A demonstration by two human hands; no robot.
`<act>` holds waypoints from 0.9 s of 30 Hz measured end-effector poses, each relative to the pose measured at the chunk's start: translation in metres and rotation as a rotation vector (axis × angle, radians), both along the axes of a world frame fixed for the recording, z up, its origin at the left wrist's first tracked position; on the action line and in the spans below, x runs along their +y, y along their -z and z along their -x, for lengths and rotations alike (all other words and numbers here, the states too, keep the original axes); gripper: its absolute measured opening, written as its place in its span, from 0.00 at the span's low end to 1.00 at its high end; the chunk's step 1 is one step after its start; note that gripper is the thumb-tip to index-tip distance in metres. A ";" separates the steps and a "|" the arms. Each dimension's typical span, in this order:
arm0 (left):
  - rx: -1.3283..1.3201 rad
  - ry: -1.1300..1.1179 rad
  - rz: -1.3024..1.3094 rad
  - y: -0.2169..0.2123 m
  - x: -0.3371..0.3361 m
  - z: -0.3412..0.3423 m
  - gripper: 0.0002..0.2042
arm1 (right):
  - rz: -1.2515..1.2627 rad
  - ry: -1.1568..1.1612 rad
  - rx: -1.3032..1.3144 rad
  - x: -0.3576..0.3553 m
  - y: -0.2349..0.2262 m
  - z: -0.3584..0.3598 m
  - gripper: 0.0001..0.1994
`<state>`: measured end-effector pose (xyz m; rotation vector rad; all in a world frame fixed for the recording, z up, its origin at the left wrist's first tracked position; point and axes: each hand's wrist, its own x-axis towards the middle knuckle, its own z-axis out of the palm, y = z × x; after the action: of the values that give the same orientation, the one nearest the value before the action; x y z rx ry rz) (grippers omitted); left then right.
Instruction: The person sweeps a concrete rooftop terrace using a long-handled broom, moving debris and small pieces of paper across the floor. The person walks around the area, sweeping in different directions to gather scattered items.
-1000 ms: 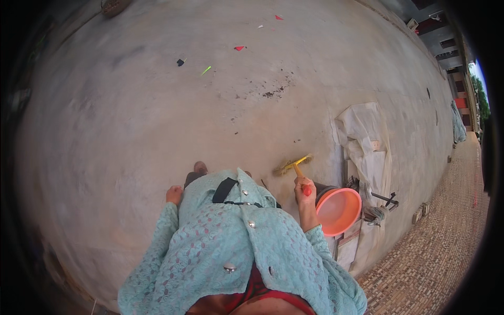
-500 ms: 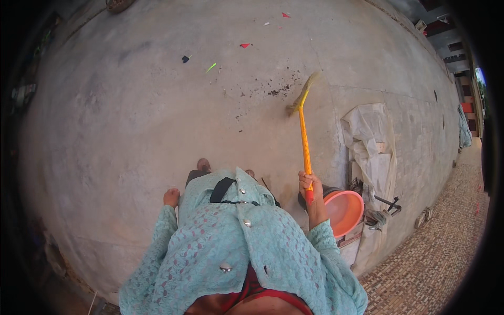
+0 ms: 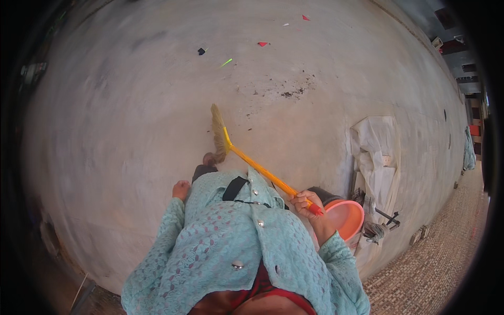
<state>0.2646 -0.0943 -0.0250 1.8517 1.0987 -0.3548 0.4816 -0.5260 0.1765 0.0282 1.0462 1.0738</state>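
Broom (image 3: 268,176) is running diagonally over the near-middle floor, front of the wearer: smooth round orange-yellow handle with a red end cap, yellow neck, wide fan of stiff straw-coloured bristles (image 3: 218,128) at the far-left end. Concrete floor (image 3: 131,115) is showing a matte grey surface with darker stains. Wearer is wearing a teal openwork jacket (image 3: 220,231) with round shiny buttons.

Around: dark crumbly debris (image 3: 292,94) is lying scattered on the floor, far side of the bristles and to the right. Further off, a red scrap (image 3: 263,44), a thin bright-green strip (image 3: 226,62) and a small black piece (image 3: 201,51) are lying well apart from the broom. On the right, crumpled translucent sheeting (image 3: 375,152) is covering part of a low pile. Nearer, an orange round basin (image 3: 362,212) is sitting just beside the right wrist, partly hiding a dark tub (image 3: 321,195). Brick-patterned paving (image 3: 441,252) is bordering the slab, near right. In the way: bristles are overlapping a brown shoe (image 3: 209,160) in this view; can't tell if they're touching it.

Grip: right hand (image 3: 308,203) is clamping the handle just short of the red cap, fingers wrapped round. Left hand (image 3: 181,189) is hanging by the jacket's left side, clear of the broom, fingers looking curled; can't tell how tightly, or whether anything's inside.
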 end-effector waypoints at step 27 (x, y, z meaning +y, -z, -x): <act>0.049 -0.026 0.012 0.001 -0.019 0.031 0.12 | 0.322 0.047 -0.792 -0.037 -0.009 -0.082 0.28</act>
<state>0.2340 -0.1136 -0.0258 1.8256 1.1503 -0.3925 0.5641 -0.5627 0.1859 -0.5856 0.4771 0.7508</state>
